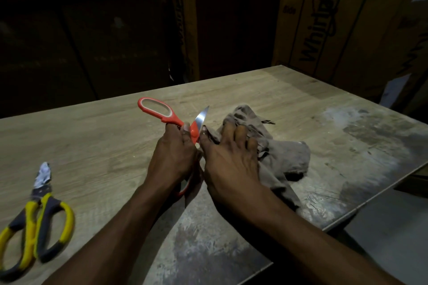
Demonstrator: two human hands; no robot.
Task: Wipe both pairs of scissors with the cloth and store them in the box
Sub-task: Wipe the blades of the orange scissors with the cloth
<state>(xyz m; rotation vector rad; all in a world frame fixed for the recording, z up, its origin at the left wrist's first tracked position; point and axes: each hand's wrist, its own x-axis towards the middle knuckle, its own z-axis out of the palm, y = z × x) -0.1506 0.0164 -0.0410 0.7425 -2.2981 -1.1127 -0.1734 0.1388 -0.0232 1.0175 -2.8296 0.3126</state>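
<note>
My left hand (176, 155) grips the orange scissors (162, 113) at the pivot, above the middle of the table. The scissors are spread open: one handle loop points up and left, and one shiny blade tip sticks up beside it. My right hand (229, 152) holds the brown cloth (287, 157), thumb and fingers curled into it, right beside the scissors. The other blade is hidden under the cloth and my hands. The second pair, yellow and grey scissors (39, 220), lies flat at the table's left front with its blades shut. No storage box is visible on the table.
The wooden table (115, 134) has a worn, pale patch at its right side and front. Behind it, in the dark, stand tall cardboard cartons (324, 18), one with printed lettering. The table's right edge drops off to the floor.
</note>
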